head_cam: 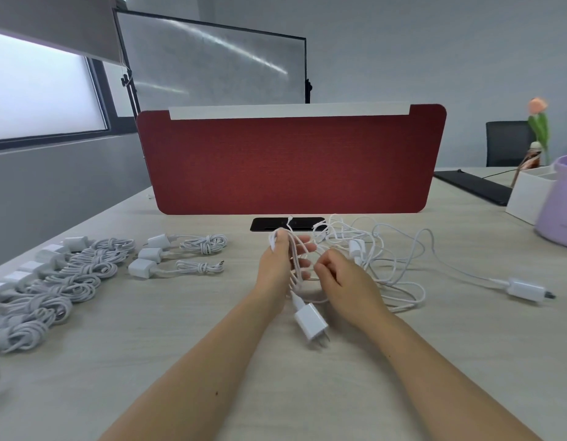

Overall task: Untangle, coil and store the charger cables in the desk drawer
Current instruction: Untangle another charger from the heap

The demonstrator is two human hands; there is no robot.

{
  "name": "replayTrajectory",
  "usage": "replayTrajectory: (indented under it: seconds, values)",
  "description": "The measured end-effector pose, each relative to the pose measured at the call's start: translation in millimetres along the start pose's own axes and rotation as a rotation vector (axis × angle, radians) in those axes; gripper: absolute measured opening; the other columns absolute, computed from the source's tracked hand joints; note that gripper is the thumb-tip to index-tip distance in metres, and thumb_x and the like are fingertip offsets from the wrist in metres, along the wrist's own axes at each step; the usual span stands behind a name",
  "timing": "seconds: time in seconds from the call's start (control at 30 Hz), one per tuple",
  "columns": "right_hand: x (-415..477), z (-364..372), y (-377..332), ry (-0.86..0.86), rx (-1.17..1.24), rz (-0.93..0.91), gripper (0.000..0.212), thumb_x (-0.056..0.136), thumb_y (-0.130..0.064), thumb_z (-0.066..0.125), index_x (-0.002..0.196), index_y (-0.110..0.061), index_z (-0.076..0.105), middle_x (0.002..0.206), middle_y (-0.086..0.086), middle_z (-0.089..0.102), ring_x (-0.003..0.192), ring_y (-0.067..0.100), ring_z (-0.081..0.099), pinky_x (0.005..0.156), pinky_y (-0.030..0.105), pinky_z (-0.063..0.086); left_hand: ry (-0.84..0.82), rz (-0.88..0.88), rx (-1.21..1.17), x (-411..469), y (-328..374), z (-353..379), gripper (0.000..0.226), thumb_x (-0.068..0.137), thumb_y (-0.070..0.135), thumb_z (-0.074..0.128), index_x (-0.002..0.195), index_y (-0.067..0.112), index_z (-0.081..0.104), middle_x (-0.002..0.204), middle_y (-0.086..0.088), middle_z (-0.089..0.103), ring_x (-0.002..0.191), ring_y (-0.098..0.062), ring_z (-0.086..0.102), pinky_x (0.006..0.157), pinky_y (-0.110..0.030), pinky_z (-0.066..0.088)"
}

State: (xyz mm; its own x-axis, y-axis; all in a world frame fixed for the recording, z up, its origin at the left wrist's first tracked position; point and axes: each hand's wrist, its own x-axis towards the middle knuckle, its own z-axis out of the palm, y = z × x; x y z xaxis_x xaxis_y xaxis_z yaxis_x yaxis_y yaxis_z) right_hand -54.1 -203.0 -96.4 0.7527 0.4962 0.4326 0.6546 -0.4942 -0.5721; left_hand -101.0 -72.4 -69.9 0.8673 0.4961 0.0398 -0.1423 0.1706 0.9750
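Observation:
My left hand (280,265) holds several loops of a white charger cable (294,249) wound round its fingers, above the desk's middle. That cable's white plug adapter (311,323) hangs below the hands, just over the tabletop. Close beside the loops, my right hand (342,281) pinches the same cable with curled fingers. A tangle of loose white cables (384,249) lies to the right behind my right hand. One more adapter (527,289) lies far right on its cable.
Three coiled chargers (177,253) lie left of centre, and several more coiled chargers (49,281) sit in rows at the far left. A red divider panel (288,163) closes off the back. A purple container (562,202) and white box (527,194) stand at right.

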Motion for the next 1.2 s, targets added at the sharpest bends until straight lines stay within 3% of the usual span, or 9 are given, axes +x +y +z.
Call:
replayTrajectory:
  seconds: [0.13,0.2,0.27,0.33,0.57,0.67,0.77,1.03,1.2]
  values:
    - [-1,-6,5,-0.079,-0.060,0.063,0.021,0.096,-0.039,0.056,0.079,-0.026,0.059,0.077,-0.010,0.062,0.075,0.011,0.058,0.065,0.031,0.043,0.179,-0.083,-0.402,5,7,-8,0.046,0.106,0.044,0.033,0.094,0.007,0.058,0.065,-0.005,0.070,0.069,-0.020,0.068,0.078,-0.036,0.058]
    - [-1,-10,9,-0.070,-0.077,0.071,0.034,0.092,-0.040,0.062,0.066,-0.021,0.053,0.066,-0.007,0.054,0.065,0.013,0.052,0.058,0.031,0.037,0.301,-0.111,-0.559,13,12,-21,0.043,0.104,0.046,0.038,0.087,0.010,0.053,0.052,-0.001,0.055,0.049,-0.015,0.058,0.058,-0.030,0.057]
    - [-2,-12,11,-0.056,-0.020,0.064,0.040,0.088,-0.040,0.067,0.060,-0.019,0.049,0.056,-0.009,0.048,0.054,0.007,0.043,0.055,0.030,0.033,0.395,-0.143,-0.486,23,13,-37,0.042,0.104,0.047,0.039,0.079,0.014,0.049,0.048,0.004,0.041,0.033,-0.008,0.037,0.037,-0.018,0.038]
    - [-1,-11,11,-0.041,0.056,0.029,0.036,0.088,-0.038,0.068,0.061,-0.021,0.053,0.053,-0.013,0.049,0.052,0.006,0.042,0.055,0.028,0.034,0.414,-0.193,-0.366,29,10,-46,0.040,0.103,0.044,0.041,0.077,0.015,0.046,0.051,0.004,0.037,0.031,-0.007,0.028,0.034,-0.015,0.026]
    - [-1,-9,2,0.190,0.118,-0.167,0.032,0.094,-0.052,0.048,0.075,-0.028,0.055,0.063,-0.007,0.055,0.061,0.013,0.052,0.060,0.036,0.045,-0.017,-0.328,0.109,14,13,-32,0.045,0.100,0.051,0.046,0.081,0.011,0.053,0.063,-0.003,0.055,0.033,-0.005,0.029,0.033,-0.012,0.026]
    - [-2,-9,0,0.245,0.135,-0.134,0.028,0.091,-0.054,0.054,0.078,-0.030,0.061,0.063,-0.013,0.057,0.062,0.010,0.053,0.058,0.032,0.043,-0.292,-0.347,0.376,0,19,-23,0.056,0.096,0.063,0.043,0.084,0.010,0.059,0.062,-0.003,0.065,0.034,-0.005,0.032,0.034,-0.013,0.025]
    - [0,-8,3,0.248,0.194,-0.058,0.025,0.090,-0.048,0.065,0.075,-0.028,0.062,0.058,-0.014,0.054,0.054,0.009,0.048,0.054,0.030,0.036,-0.485,-0.378,0.450,-8,22,-18,0.065,0.089,0.076,0.035,0.077,0.016,0.058,0.054,0.001,0.054,0.035,-0.005,0.033,0.033,-0.014,0.023]
    - [2,-4,1,0.170,0.267,-0.030,0.018,0.095,-0.045,0.050,0.088,-0.034,0.062,0.069,-0.015,0.061,0.066,0.010,0.055,0.066,0.041,0.048,-0.667,-0.415,0.409,-6,17,-17,0.054,0.084,0.073,0.046,0.062,0.024,0.044,0.047,0.008,0.028,0.043,-0.008,0.024,0.041,-0.020,0.022]
    - [1,-3,2,0.149,0.165,-0.039,0.017,0.102,-0.036,0.043,0.095,-0.031,0.057,0.071,-0.014,0.059,0.067,0.009,0.055,0.067,0.038,0.046,-0.606,-0.328,0.308,-4,12,-13,0.054,0.099,0.061,0.034,0.061,0.022,0.037,0.045,0.006,0.027,0.043,-0.010,0.029,0.043,-0.022,0.032]
